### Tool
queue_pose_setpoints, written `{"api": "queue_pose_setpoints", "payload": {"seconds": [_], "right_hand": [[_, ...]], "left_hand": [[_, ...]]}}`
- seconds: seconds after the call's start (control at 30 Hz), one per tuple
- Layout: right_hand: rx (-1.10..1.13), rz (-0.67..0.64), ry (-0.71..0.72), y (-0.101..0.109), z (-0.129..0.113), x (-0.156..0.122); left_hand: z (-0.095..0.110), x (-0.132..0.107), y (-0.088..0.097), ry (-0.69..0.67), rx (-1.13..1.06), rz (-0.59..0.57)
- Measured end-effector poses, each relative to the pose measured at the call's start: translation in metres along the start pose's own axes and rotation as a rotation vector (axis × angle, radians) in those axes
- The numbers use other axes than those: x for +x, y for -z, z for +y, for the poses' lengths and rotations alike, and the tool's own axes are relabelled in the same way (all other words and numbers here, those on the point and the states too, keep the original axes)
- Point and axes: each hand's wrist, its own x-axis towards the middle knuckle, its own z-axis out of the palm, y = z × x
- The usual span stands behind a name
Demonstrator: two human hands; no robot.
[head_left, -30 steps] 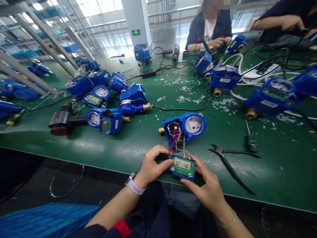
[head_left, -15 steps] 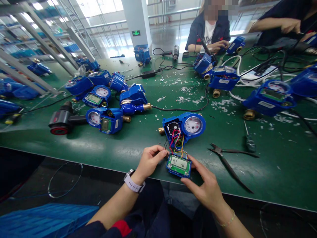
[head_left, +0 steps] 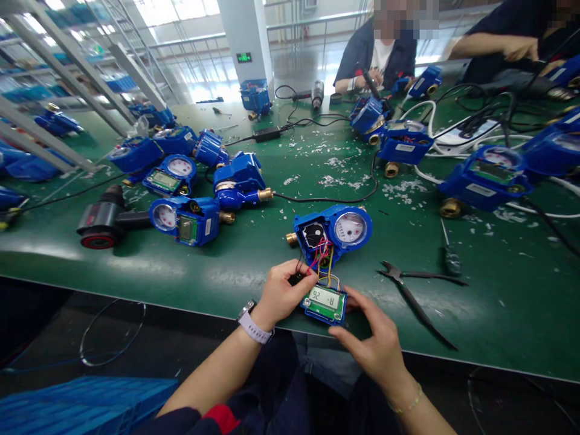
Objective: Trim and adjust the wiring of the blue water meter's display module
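Observation:
A blue water meter (head_left: 301, 219) with a round dial (head_left: 350, 228) lies in front of me, its housing uncovered. Red, yellow, black and white wires (head_left: 330, 260) run from it to a display module (head_left: 324, 299) with a green circuit board and a lit screen. My left hand (head_left: 287, 291) pinches at the wires just above the module's left edge; its fingertips partly hide them. Around the module's right side, my right hand (head_left: 374, 332) holds it with the thumb at the lower corner and the fingers at the upper one.
Diagonal cutters (head_left: 401, 278) and a screwdriver (head_left: 451, 254) lie to the right. A heat gun (head_left: 106, 220) and several blue meters (head_left: 185, 220) are at left. More meters (head_left: 484, 175) and cables stand at right. Across the table a co-worker (head_left: 378, 60) sits.
My left hand has moved right and closer to the module, onto the wires. My right hand keeps its place on the module. The camera view has shifted slightly.

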Motion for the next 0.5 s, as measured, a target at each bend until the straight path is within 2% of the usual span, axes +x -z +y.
{"api": "queue_pose_setpoints", "payload": {"seconds": [0.1, 0.3, 0.5], "right_hand": [[-0.010, 0.070, -0.002, -0.0010, -0.0007, -0.0003], [-0.067, 0.090, 0.030, -0.0026, 0.0013, -0.0016], [-0.059, 0.130, 0.141, -0.0050, 0.0046, -0.0041]], "left_hand": [[-0.0035, -0.0012, 0.0006, -0.004, -0.014, 0.009], [-0.0032, -0.0004, 0.0006, 0.007, -0.049, -0.001], [-0.0025, -0.0005, 0.0005, -0.032, -0.061, -0.043]]}}
